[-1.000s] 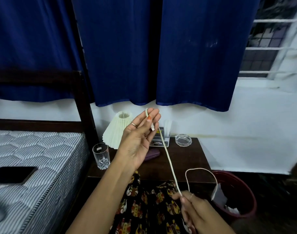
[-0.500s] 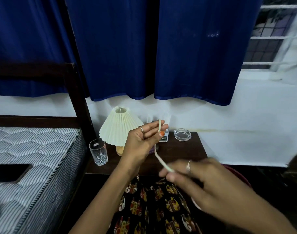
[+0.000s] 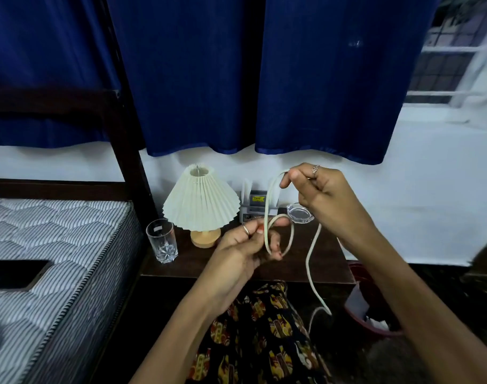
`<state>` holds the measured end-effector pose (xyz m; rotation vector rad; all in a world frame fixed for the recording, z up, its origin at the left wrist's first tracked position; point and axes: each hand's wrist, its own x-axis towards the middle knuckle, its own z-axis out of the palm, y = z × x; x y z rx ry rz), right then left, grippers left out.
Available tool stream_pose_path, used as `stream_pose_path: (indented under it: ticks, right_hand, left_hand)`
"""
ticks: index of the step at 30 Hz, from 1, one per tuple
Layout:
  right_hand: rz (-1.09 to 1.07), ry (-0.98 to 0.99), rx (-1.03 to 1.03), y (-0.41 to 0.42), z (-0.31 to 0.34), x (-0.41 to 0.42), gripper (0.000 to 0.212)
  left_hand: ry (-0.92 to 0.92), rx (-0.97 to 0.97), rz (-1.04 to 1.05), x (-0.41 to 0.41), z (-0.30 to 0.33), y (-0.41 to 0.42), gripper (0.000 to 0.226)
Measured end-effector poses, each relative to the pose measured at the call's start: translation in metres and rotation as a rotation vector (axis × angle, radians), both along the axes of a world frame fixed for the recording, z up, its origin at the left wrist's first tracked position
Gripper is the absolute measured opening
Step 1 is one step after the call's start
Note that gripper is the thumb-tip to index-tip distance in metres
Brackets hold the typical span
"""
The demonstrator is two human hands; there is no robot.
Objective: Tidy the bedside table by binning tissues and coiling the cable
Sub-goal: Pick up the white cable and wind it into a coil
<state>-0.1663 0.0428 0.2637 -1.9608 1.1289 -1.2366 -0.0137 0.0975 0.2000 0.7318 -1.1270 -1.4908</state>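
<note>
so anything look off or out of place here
Mostly no. The glass stands upright and dry near the bedside table edge. Only the phone lies on the mattress, and the cable tail hangs loose.

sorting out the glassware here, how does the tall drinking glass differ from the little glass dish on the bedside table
The tall clear cut-glass tumbler stands upright and narrow; the low clear glass dish is wide and shallow. The tumbler sits at the table's left front, beside the bed; the dish sits further back, partly behind the right hand. Both are clear and look empty.

Bin (image 3: 358, 275) mostly hidden behind right forearm; phone (image 3: 15, 273) cut by left edge.
</note>
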Motion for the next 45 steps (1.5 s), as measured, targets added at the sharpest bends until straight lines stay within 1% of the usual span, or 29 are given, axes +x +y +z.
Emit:
stream_pose_path:
  ticks: [4, 8, 14, 17, 19, 21, 22, 24, 28, 30, 32, 35, 37, 39, 41, 43, 45]
  right_hand:
    - [-0.081, -0.02, 0.047, -0.01, -0.022, 0.001, 0.029]
    - [-0.141, -0.021, 0.089, -0.011, -0.048, 0.0, 0.031]
    - [0.001, -0.157, 0.304, 0.022, -0.083, 0.01, 0.034]
    - [0.078, -0.159, 0.347, 0.038, -0.103, 0.01, 0.031]
    - [0.104, -0.087, 0.296, 0.047, -0.115, 0.006, 0.026]
    - [0.101, 0.024, 0.233, 0.054, -0.122, 0.0, 0.022]
    - [0.106, 0.072, 0.222, 0.057, -0.124, -0.003, 0.023]
    - [0.13, 0.163, 0.214, 0.061, -0.125, -0.007, 0.037]
    - [0.16, 0.471, 0.036, 0.067, -0.119, -0.014, 0.062]
    - [0.173, 0.582, -0.018, 0.071, -0.105, -0.016, 0.07]
    - [0.148, 0.588, -0.058, 0.075, -0.087, -0.016, 0.064]
    - [0.081, 0.528, -0.251, 0.074, -0.066, -0.015, 0.04]
    - [0.033, 0.452, -0.318, 0.068, -0.056, -0.015, 0.028]
    - [-0.013, 0.373, -0.343, 0.061, -0.045, -0.014, 0.025]
    - [-0.076, 0.32, -0.346, 0.052, -0.035, -0.013, 0.024]
    - [-0.125, 0.271, -0.333, 0.044, -0.031, -0.011, 0.022]
    - [-0.154, 0.215, -0.296, 0.037, -0.031, -0.01, 0.019]
  left_hand:
    - [0.145, 0.07, -0.025, 0.001, 0.001, 0.003, 0.034]
    - [0.214, 0.091, 0.022, 0.001, 0.006, 0.001, 0.036]
    - [0.312, 0.071, 0.119, -0.002, 0.016, -0.011, 0.033]
    - [0.321, 0.059, 0.175, -0.003, 0.019, -0.015, 0.028]
    - [0.289, 0.042, 0.216, -0.003, 0.02, -0.017, 0.026]
    - [0.253, 0.037, 0.256, -0.002, 0.022, -0.019, 0.025]
    - [0.234, 0.04, 0.275, -0.002, 0.022, -0.02, 0.024]
    - [0.192, 0.048, 0.308, -0.001, 0.02, -0.021, 0.023]
    - [0.055, 0.016, 0.354, 0.0, 0.013, -0.023, 0.026]
    - [-0.023, -0.001, 0.371, 0.001, 0.008, -0.024, 0.028]
    - [-0.105, -0.025, 0.377, 0.002, 0.003, -0.025, 0.03]
    - [-0.231, -0.069, 0.365, 0.002, -0.005, -0.025, 0.033]
    - [-0.276, -0.091, 0.33, 0.0, -0.008, -0.022, 0.028]
    - [-0.3, -0.088, 0.296, -0.001, -0.01, -0.02, 0.023]
    - [-0.297, -0.074, 0.267, -0.003, -0.012, -0.016, 0.025]
    - [-0.241, -0.066, 0.227, -0.004, -0.013, -0.013, 0.034]
    - [-0.163, -0.053, 0.179, -0.005, -0.013, -0.009, 0.036]
